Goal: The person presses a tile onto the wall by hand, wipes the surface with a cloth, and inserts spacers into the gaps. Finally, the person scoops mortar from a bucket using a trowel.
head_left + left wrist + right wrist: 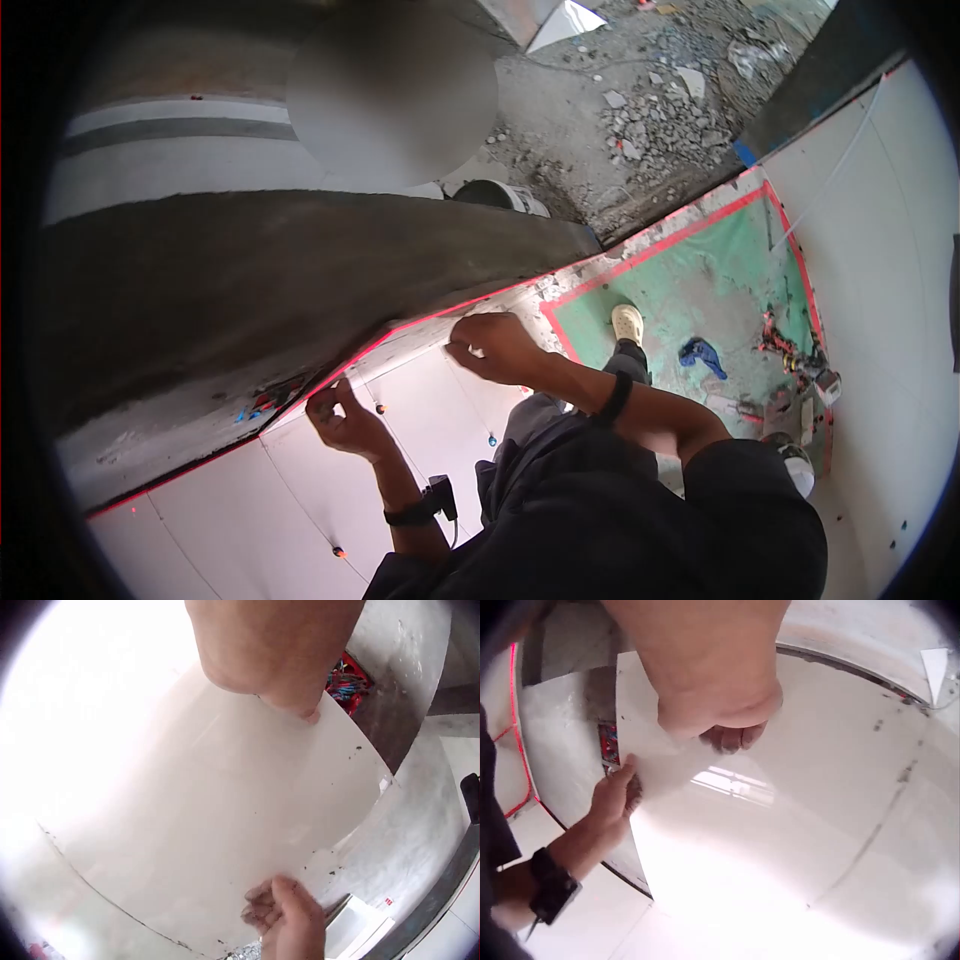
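Observation:
A large glossy white tile (727, 847) fills much of both wrist views. At its edge my left hand (345, 420) is curled, with the thumb (630, 763) right at the edge and the fingers bent over the face. My right hand (490, 348) is farther along the same wall, its fingers curled toward the palm with nothing visible in them. Its bent fingers (731, 740) come close over the glossy face in the right wrist view. From the left wrist view, the right hand (289, 911) shows near a border of the tile. A dark band circles each wrist.
A thick grey ledge (300, 260) runs beside the hands, a red laser line along it. Red and blue small pieces (346, 684) lie past the tile's edge. Green sheeting (680, 270) covers the floor, with a blue cloth (702, 356) and tools. Rubble (655, 130) and a bucket (500, 198) stand beyond.

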### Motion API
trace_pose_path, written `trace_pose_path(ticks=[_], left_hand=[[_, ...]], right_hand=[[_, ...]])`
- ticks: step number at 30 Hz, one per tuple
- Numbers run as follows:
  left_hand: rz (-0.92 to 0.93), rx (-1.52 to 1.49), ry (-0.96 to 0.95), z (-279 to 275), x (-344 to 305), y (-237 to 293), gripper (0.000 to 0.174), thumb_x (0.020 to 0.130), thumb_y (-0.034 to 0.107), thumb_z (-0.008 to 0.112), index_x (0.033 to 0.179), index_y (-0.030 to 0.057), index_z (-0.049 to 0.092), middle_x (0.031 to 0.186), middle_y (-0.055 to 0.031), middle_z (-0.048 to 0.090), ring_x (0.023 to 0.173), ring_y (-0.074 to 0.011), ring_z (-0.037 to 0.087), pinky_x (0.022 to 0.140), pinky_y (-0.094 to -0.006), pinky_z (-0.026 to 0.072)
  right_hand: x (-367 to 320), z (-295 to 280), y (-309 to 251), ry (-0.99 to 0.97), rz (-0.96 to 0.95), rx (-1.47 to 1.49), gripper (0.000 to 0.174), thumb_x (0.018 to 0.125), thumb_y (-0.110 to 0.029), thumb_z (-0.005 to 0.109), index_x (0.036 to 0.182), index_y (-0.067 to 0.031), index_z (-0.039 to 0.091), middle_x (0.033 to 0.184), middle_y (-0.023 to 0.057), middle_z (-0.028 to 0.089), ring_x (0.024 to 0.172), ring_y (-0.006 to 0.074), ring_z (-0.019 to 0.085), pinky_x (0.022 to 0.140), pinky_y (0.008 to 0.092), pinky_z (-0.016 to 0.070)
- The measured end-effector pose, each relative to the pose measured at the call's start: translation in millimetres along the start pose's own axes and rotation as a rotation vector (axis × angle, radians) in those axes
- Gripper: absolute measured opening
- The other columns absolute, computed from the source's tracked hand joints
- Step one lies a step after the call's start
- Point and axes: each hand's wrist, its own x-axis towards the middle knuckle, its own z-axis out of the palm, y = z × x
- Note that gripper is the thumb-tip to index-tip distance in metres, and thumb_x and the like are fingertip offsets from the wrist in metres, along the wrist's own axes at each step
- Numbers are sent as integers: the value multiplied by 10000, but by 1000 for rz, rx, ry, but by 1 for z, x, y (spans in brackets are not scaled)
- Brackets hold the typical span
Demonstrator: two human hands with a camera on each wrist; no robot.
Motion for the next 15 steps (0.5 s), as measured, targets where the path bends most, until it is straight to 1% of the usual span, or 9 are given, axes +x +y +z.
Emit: trace_pose_path(ticks=[1, 2, 3, 5, 7, 8, 9, 12, 15], left_hand=[[-2, -44, 7, -6, 8, -1, 203, 837, 93, 788, 817, 40, 594, 746, -15, 602, 709, -133, 560, 703, -285, 480], [17, 44, -27, -16, 16, -2, 162, 878, 127, 731, 883, -2, 634, 818, -20, 644, 756, -128, 595, 730, -295, 505], [-14, 57, -51, 7, -18, -3, 174, 890, 144, 732, 898, -4, 640, 836, -28, 653, 771, -135, 606, 733, -295, 506], [23, 41, -46, 4, -13, -4, 187, 903, 159, 729, 920, -6, 644, 860, -40, 667, 784, -139, 617, 741, -295, 511], [51, 52, -31, 3, -10, -7, 221, 912, 187, 722, 944, -15, 641, 889, -53, 675, 783, -149, 627, 735, -298, 520], [62, 104, -33, 2, -9, -11, 237, 912, 204, 722, 941, -16, 640, 890, -56, 674, 775, -155, 633, 725, -303, 525], [73, 155, -32, 2, -8, -15, 253, 912, 221, 721, 938, -17, 639, 891, -59, 673, 768, -162, 640, 715, -308, 530], [101, 144, -56, 0, -7, -19, 274, 908, 244, 723, 927, -15, 634, 867, -66, 668, 753, -175, 653, 699, -320, 539], [99, 120, -24, 3, -7, -19, 281, 911, 254, 724, 918, -11, 632, 844, -63, 658, 749, -177, 651, 697, -319, 537]], right_hand=[[-9, 9, 7, 168, 21, 61, 154, 875, -167, 702, 977, -74, 634, 979, 133, 665, 898, 316, 661, 769, 393, 533], [-19, 16, 15, 376, 44, 47, 199, 874, -142, 699, 1034, -60, 613, 1010, 132, 660, 919, 338, 651, 787, 398, 531], [-54, -9, 54, 481, 112, -28, 304, 872, -135, 698, 1143, -58, 583, 1077, 141, 644, 965, 340, 644, 813, 417, 526], [-73, -6, 79, 535, 351, 6, 474, 873, -128, 686, 1304, -46, 506, 1218, 176, 598, 1089, 357, 610, 892, 436, 509], [-82, -6, 109, 578, 343, -141, 607, 886, -131, 657, 1423, -10, 400, 1353, 221, 517, 1214, 387, 540, 981, 453, 471], [-87, -7, 122, 488, 423, -123, 697, 886, -146, 641, 1470, 38, 307, 1432, 256, 439, 1323, 420, 437, 1077, 460, 401], [-87, -2, 137, 495, 430, -129, 697, 886, -146, 641, 1470, 38, 307, 1432, 256, 439, 1323, 420, 437, 1077, 460, 401], [-82, 11, 163, 382, 539, -221, 814, 845, -205, 659, 1491, 69, 247, 1545, 279, 307, 1453, 428, 270, 1192, 456, 266], [-74, 17, 155, 374, 541, -187, 799, 854, -200, 648, 1494, 60, 246, 1545, 283, 304, 1458, 434, 260, 1185, 472, 272]])
